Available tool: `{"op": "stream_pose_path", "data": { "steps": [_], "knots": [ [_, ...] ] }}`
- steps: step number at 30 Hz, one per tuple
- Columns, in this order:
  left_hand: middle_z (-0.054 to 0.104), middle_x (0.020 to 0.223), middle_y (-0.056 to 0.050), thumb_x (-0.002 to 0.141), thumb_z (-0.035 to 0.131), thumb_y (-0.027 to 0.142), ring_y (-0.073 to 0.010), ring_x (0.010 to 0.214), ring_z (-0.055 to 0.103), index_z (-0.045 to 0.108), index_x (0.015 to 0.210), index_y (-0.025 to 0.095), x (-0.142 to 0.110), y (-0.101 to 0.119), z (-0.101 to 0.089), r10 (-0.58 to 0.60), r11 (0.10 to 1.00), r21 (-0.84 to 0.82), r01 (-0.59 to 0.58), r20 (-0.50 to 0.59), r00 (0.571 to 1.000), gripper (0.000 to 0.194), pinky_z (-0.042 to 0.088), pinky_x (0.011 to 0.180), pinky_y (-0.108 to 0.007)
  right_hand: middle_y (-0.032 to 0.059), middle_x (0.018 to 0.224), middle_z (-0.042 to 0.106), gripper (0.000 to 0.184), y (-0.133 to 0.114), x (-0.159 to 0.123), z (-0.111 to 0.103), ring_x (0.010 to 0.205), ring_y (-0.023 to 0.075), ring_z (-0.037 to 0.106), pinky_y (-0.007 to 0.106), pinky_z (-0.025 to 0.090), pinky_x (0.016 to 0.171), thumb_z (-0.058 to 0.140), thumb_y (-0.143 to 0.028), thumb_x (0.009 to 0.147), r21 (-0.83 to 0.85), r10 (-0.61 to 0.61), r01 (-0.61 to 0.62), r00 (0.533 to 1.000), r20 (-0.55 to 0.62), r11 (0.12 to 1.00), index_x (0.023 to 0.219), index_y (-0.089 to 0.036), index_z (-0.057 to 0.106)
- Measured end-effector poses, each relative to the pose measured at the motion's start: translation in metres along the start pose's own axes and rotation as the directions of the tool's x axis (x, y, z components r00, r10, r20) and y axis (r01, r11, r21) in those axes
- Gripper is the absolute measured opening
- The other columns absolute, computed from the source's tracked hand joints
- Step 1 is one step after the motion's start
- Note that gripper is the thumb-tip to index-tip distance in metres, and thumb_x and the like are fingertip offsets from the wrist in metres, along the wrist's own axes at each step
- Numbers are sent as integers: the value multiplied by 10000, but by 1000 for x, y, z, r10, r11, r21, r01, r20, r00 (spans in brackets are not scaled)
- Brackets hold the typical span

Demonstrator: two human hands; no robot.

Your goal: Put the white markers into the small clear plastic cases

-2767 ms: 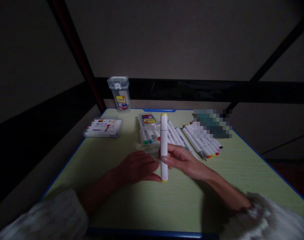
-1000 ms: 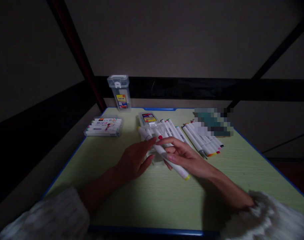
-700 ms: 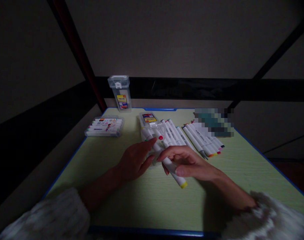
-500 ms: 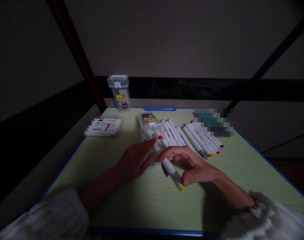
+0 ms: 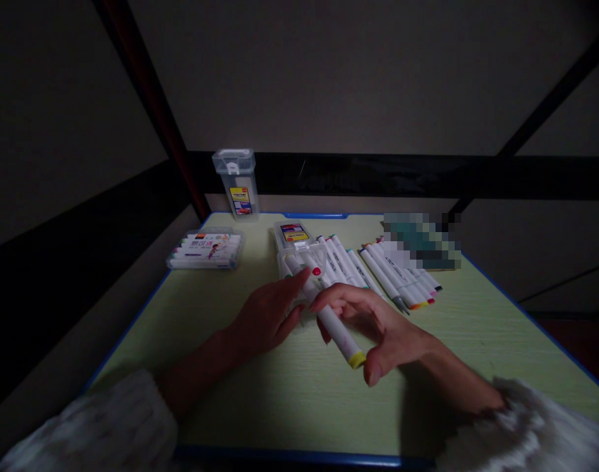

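Observation:
My right hand (image 5: 378,328) grips a white marker with a yellow cap (image 5: 336,328), held slantwise with the yellow end toward me and its far end reaching into a clear plastic case (image 5: 299,252) that holds several markers. My left hand (image 5: 269,314) rests on the table against the near end of that case, fingers stretched out and touching it. The thumb of my right hand sits near the yellow cap.
Loose white markers (image 5: 392,272) lie in a row right of the case. A closed flat marker box (image 5: 205,249) lies at the left. An upright clear case (image 5: 235,183) stands at the far edge of the green table (image 5: 279,406). A blurred-out object sits at the far right.
The marker went from upright in my right hand to slanted, its far end moving into the clear case. My left hand moved forward to the case.

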State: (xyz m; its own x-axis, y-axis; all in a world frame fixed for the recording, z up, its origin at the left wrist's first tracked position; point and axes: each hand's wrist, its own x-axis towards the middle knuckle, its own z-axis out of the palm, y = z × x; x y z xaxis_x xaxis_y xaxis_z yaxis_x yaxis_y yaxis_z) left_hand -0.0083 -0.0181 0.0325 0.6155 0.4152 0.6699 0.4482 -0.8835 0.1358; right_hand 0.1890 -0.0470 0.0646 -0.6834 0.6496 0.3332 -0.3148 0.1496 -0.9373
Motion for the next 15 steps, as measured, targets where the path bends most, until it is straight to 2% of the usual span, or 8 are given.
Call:
{"op": "stream_pose_path", "data": {
  "steps": [6, 11, 15],
  "knots": [
    [578, 1198, -151, 887, 390, 188, -212, 1011, 613, 54, 1427, 168, 0, -2, 3, 4, 1000, -17, -4, 3, 1000, 636, 540, 794, -331, -9, 782, 577, 566, -2, 0, 0, 657, 97, 520, 241, 415, 589, 776, -421, 594, -42, 7, -9, 999, -32, 999, 1040, -170, 534],
    [546, 1244, -160, 876, 407, 169, -225, 1078, 580, 38, 1428, 177, 0, -4, 6, -20, 999, -44, 21, 31, 999, 664, 531, 825, -354, -13, 796, 567, 544, -1, 1, 2, 654, 86, 512, 235, 432, 599, 792, -341, 595, -62, 33, -36, 998, -59, 997, 1041, -174, 529],
    [553, 1226, -159, 861, 437, 165, -237, 1051, 590, 58, 1427, 173, -2, -5, 9, -56, 997, -47, 59, 64, 996, 681, 529, 827, -372, -14, 808, 554, 538, 1, 2, 2, 661, 85, 509, 232, 430, 590, 786, -343, 606, -47, 53, -57, 995, -87, 997, 1046, -170, 528]
  ]
}}
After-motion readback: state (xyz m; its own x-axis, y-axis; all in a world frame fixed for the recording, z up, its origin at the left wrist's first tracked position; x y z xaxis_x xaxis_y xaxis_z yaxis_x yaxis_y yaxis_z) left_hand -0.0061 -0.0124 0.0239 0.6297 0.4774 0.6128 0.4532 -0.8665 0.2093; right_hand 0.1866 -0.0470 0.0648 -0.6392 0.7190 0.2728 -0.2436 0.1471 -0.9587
